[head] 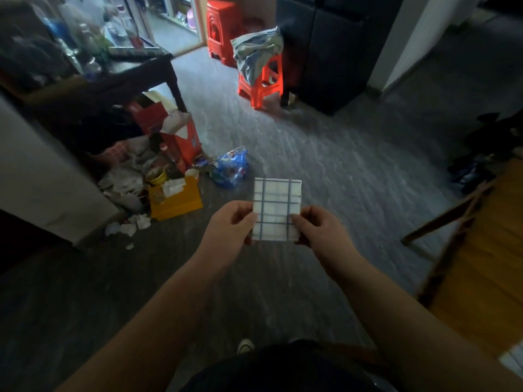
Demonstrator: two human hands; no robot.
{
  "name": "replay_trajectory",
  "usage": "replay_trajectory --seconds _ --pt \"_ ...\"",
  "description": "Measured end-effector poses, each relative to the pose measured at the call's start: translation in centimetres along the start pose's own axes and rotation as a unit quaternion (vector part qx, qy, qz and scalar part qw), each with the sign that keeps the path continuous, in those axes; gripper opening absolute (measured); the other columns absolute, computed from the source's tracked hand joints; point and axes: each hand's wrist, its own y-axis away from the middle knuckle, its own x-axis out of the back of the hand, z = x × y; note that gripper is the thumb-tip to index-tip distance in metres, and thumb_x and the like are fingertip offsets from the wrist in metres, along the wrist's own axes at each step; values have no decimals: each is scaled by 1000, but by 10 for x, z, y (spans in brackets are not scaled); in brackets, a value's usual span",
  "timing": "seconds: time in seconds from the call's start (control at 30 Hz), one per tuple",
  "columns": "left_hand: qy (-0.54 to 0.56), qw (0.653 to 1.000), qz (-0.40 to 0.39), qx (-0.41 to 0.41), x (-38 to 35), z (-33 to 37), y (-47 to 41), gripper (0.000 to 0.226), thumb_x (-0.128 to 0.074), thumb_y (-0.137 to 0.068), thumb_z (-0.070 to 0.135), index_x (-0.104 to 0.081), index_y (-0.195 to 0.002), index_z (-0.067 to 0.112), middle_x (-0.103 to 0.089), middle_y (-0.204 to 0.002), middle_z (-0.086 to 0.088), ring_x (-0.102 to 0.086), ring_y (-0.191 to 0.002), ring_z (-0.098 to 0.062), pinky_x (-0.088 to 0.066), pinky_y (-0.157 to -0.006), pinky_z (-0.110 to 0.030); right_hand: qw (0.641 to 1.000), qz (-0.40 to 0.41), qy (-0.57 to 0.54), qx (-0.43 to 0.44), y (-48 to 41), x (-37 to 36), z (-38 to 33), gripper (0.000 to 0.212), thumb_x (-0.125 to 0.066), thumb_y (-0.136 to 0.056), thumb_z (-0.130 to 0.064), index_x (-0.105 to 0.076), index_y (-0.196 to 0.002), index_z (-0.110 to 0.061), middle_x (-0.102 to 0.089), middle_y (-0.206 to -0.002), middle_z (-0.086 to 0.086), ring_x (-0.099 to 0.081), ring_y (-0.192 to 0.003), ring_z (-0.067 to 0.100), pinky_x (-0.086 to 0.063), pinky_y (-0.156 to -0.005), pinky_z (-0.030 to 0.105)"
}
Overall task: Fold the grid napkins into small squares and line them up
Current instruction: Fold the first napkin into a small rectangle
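Observation:
A folded white napkin with dark grid lines (276, 206) is held upright in the air in front of me, above the grey floor. My left hand (229, 226) pinches its lower left edge between thumb and fingers. On the opposite side, my right hand (318, 232) pinches the lower right edge. The napkin forms a small, nearly square shape. At the bottom right corner of the view, a sliver of another white grid cloth (513, 360) lies on a wooden surface.
A wooden table (486, 267) runs along the right edge. To the left, a pile of rubbish with a yellow box (177, 200), red cartons (175, 137) and a blue bag (230, 169) sits beside a dark table. Red stools (263, 83) stand farther back.

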Motion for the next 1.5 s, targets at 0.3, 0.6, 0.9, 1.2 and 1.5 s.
replay_trajectory --seconds 0.3,0.6,0.9,1.2,1.5 --pt "-20 998 -61 -1 -51 54 -145 13 -58 -101 20 -66 -110 25 -73 -99 2 -71 -88 -17 -63 -74 -32 995 75 -68 -4 -126 52 -18 12 -68 -96 -18 -67 -88 -11 -70 -76 3 -66 -69 14 -56 -66 29" --pt "-13 990 -138 27 -184 140 -339 11 -58 -101 18 -64 -110 21 -72 -104 -4 -73 -87 -18 -61 -72 -32 990 138 6 -2 -295 195 -52 14 -64 -99 -26 -66 -87 -20 -72 -78 6 -65 -63 8 -54 -67 25" --pt "27 976 -216 29 -297 206 -506 8 -63 -98 8 -68 -102 12 -75 -96 -7 -74 -88 -25 -61 -75 -41 976 214 -24 -17 -429 312 -88 10 -67 -97 -26 -71 -91 -19 -75 -82 5 -73 -79 24 -60 -83 51" --pt "27 953 -303 4 -423 276 -685 5 -63 -97 6 -65 -101 3 -69 -97 -16 -71 -80 -20 -60 -68 -33 948 317 18 -25 -578 426 -120 9 -64 -99 -32 -70 -98 -26 -73 -88 -6 -68 -80 4 -53 -71 22" --pt "-2 914 -406 2 -554 365 -805 7 -62 -98 7 -68 -102 8 -75 -93 -8 -74 -79 -15 -60 -67 -29 900 427 -35 -87 -673 538 -150 12 -62 -100 -35 -70 -93 -27 -73 -84 -4 -69 -75 9 -55 -70 26"
